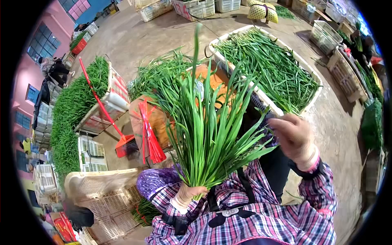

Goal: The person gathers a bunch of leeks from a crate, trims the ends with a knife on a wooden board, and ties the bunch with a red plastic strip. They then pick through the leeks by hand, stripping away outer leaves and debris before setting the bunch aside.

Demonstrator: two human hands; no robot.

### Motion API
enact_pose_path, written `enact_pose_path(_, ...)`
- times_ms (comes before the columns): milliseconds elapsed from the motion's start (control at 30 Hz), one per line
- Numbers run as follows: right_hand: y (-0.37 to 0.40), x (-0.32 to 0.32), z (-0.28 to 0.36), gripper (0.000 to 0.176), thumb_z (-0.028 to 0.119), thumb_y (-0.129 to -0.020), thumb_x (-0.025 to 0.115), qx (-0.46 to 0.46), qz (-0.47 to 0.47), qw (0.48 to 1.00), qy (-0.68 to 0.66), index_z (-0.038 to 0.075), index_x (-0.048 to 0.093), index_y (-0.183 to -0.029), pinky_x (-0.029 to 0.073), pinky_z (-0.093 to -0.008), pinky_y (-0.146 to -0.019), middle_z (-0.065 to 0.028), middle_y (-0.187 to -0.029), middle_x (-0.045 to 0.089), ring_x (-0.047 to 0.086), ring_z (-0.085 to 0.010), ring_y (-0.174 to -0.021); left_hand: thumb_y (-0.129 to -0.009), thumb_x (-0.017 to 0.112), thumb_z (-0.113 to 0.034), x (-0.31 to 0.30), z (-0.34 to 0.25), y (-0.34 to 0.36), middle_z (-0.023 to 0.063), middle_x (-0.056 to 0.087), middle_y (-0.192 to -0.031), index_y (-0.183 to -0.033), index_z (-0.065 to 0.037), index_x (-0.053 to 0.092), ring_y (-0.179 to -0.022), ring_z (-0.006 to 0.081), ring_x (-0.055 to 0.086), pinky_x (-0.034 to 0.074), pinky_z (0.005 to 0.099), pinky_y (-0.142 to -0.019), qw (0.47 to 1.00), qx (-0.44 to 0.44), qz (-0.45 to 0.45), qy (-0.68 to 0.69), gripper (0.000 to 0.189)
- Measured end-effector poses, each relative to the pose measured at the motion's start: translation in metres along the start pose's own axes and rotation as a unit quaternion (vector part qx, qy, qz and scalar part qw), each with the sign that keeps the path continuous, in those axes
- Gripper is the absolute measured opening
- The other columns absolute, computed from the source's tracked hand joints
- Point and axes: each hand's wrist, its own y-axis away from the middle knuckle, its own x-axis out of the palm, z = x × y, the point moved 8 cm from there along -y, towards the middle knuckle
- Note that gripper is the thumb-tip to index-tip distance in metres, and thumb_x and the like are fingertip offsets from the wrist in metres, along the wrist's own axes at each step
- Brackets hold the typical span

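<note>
Around you, through the head view, bare concrete floor (pixel 134 38) stretches toward a pink wall (pixel 53 24) with windows, and white crates (pixel 194 9) stand along the far side. Another person (pixel 59 70) is bent over well off to your left.

Your left hand (pixel 190 192) is closed around the base of a bunch of long green leaves (pixel 204 134), low in front of your plaid clothing (pixel 261 220). You hold the bunch upright, its blades fanning out above your grip, with the cut ends just showing below.

Your right hand (pixel 297 139) is raised to the right of the bunch, apart from its main stems, with the fingers curled in; you cannot tell from here whether it pinches anything.

Beyond the bunch, more loose greens (pixel 159 75) lie heaped beside an orange surface (pixel 222 83). Red strips (pixel 151 136), gathered at the middle, lie at your left, and next to them stands a red dustpan (pixel 123 145) with a long handle. Ahead to your right, a white crate (pixel 316 98) is filled with cut leaves. Near your left elbow, a beige crate (pixel 102 204) holds a small green bundle (pixel 146 211) with a red tie.
</note>
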Motion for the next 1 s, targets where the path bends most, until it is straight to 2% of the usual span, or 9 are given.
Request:
enact_pose_path(67,-0.025,0.019,0.024,0.022,0.006,-0.072,0.062,-0.108,0.0,0.994,-0.007,0.013,0.061,-0.093,0.048,-0.0364,-0.053,-0.0038,-0.083,0.061,0.06,-0.0262,-0.065,-0.072,0.063,0.002,0.004,-0.007,0.001,0.0104,0.064,-0.074,-0.088,0.004,0.061,-0.058,0.0174,0.06,0.048,0.0277,-0.051,1.0,0.019,-0.013,0.007,0.016)
enact_pose_path(167,-0.047,0.039,0.033,0.021,0.01,-0.074,0.062,-0.158,0.0,0.987,0.001,0.013,0.06,-0.094,0.048,-0.0375,-0.054,-0.0028,-0.093,0.06,0.06,-0.0256,-0.066,-0.072,0.063,0.002,0.006,-0.016,0.008,0.0095,0.063,-0.072,-0.086,0.003,0.061,-0.058,0.0178,0.06,0.048,0.0276,-0.05,0.999,0.025,-0.027,0.02,0.014)
enact_pose_path(400,-0.046,0.069,0.006,0.009,0.019,-0.082,0.057,-0.109,0.171,0.974,0.1,0.011,0.056,-0.084,0.049,-0.0406,-0.059,-0.0078,-0.08,0.055,0.061,-0.0285,-0.07,-0.073,0.062,0.0,0.0,-0.011,0.014,0.0093,0.065,-0.075,-0.087,0.003,0.063,-0.061,0.0167,0.062,0.051,0.0272,-0.055,0.999,0.012,-0.01,-0.032,0.014)
enact_pose_path(500,-0.04,0.06,0.006,0.008,0.019,-0.083,0.056,-0.099,0.148,0.981,0.084,0.011,0.055,-0.083,0.049,-0.04,-0.06,-0.0069,-0.079,0.055,0.061,-0.0288,-0.07,-0.073,0.062,-0.002,0.003,-0.014,0.016,0.0088,0.065,-0.074,-0.085,0.003,0.063,-0.061,0.0167,0.061,0.05,0.0274,-0.054,0.999,-0.033,-0.019,-0.002,0.013)
enact_pose_path(567,-0.035,0.059,0.002,0.013,0.016,-0.079,0.063,-0.088,0.143,0.983,0.069,0.013,0.062,-0.092,0.048,-0.0382,-0.058,-0.0048,-0.084,0.06,0.06,-0.0285,-0.069,-0.073,0.061,-0.003,0.004,-0.013,0.014,0.0086,0.064,-0.073,-0.084,0.003,0.063,-0.06,0.0166,0.061,0.05,0.0277,-0.054,1.0,-0.015,-0.006,-0.004,0.012)
enact_pose_path(633,-0.032,0.058,0.0,0.008,0.019,-0.084,0.055,-0.074,0.123,0.987,0.068,0.012,0.055,-0.082,0.049,-0.0399,-0.059,-0.0059,-0.079,0.056,0.06,-0.0291,-0.07,-0.073,0.061,-0.004,0.002,-0.009,0.014,0.0088,0.064,-0.072,-0.083,0.003,0.063,-0.059,0.0164,0.061,0.049,0.0279,-0.053,0.999,-0.03,-0.019,-0.008,0.012)
enact_pose_path(767,-0.028,0.058,-0.002,0.006,0.018,-0.083,0.056,-0.077,0.099,0.989,0.081,0.012,0.055,-0.082,0.049,-0.0401,-0.057,-0.0059,-0.082,0.056,0.061,-0.0286,-0.068,-0.074,0.062,-0.001,-0.001,-0.001,0.009,0.0089,0.064,-0.073,-0.084,0.003,0.063,-0.059,0.0162,0.061,0.049,0.0276,-0.053,1.0,-0.022,0.005,-0.02,0.011)
enact_pose_path(867,-0.025,0.061,-0.002,0.006,0.017,-0.08,0.057,-0.078,0.137,0.984,0.084,0.013,0.056,-0.084,0.049,-0.0402,-0.055,-0.0052,-0.085,0.056,0.061,-0.0279,-0.067,-0.076,0.064,-0.005,0.002,-0.007,0.008,0.0049,0.059,-0.062,-0.08,0.001,0.062,-0.051,0.0132,0.056,0.042,0.0253,-0.045,1.0,0.001,0.0,-0.02,0.007)
enact_pose_path(1000,-0.016,0.064,0.005,0.011,0.017,-0.078,0.058,-0.11,0.157,0.978,0.081,0.014,0.057,-0.089,0.049,-0.0392,-0.054,-0.0036,-0.088,0.057,0.061,-0.026,-0.071,-0.076,0.064,-0.006,0.005,-0.015,0.009,0.0049,0.059,-0.062,-0.08,0.0,0.063,-0.051,0.0128,0.055,0.042,0.025,-0.044,0.999,0.012,-0.019,-0.044,0.007)
